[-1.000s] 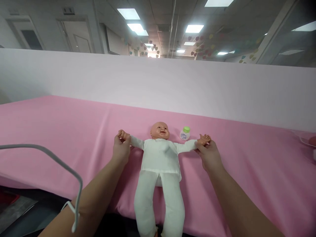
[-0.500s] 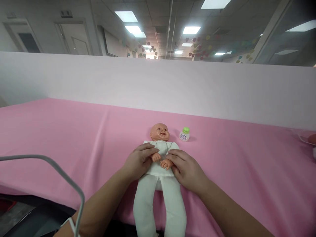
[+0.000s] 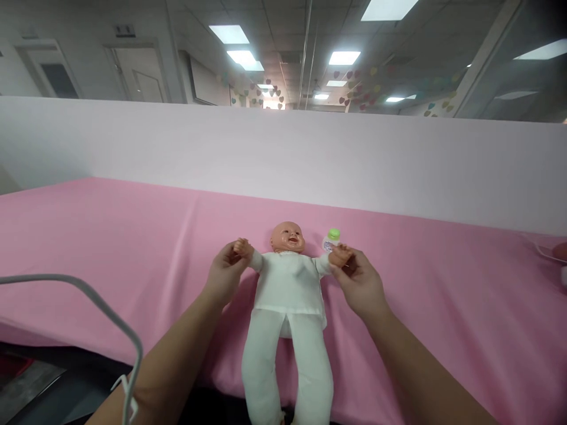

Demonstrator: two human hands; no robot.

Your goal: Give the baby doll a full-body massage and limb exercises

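Currently left hand (image 3: 225, 273) and right hand (image 3: 359, 282) each grasp a doll (image 3: 287, 283) wrist in their fingers, arms half-spread; likely mid arm-stretch, needing gentle, even pull.

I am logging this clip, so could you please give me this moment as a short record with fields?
surface: pink cloth over a table, white partition behind
doll: doll in white clothes, on its back, head toward the partition, legs over the near edge
left hand: left hand grips one doll wrist, arm raised beside the head
right hand: right hand grips the other doll wrist, arm raised
bottle: small bottle with green cap, upright by the doll's head, just beyond the right hand
cable: grey cable at lower left
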